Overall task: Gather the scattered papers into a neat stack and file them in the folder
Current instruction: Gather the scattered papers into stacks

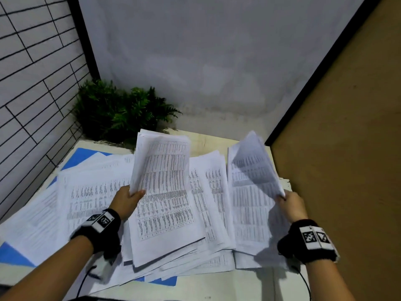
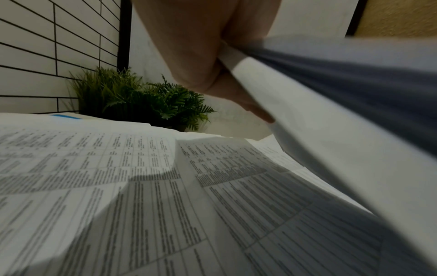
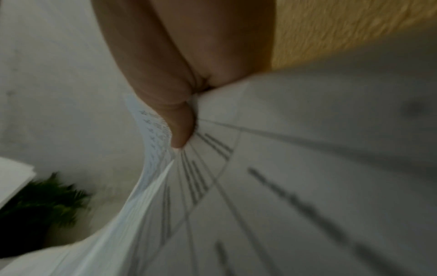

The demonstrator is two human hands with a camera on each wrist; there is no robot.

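White printed sheets [image 1: 169, 213] lie scattered and overlapping across the table. My left hand [image 1: 130, 197] grips the lower left corner of a small bundle of papers [image 1: 161, 161] and holds it tilted up above the pile. My right hand [image 1: 289, 202] pinches the edge of a second set of sheets [image 1: 253, 166] lifted off the right side; they curl and blur. The left wrist view shows the fingers [image 2: 208, 74] closed on the bundle's edge [image 2: 295, 115]. In the right wrist view the thumb [image 3: 179, 130] presses on the lifted sheets [image 3: 283, 168]. A blue folder [image 1: 84, 156] lies under the papers, showing at the left and front.
A green potted plant [image 1: 117, 111] stands in the back left corner against the tiled wall [image 1: 32, 83]. A white wall [image 1: 206, 61] closes the back and a brown board [image 1: 347, 148] the right side. The table's pale surface [image 1: 208, 140] shows beyond the papers.
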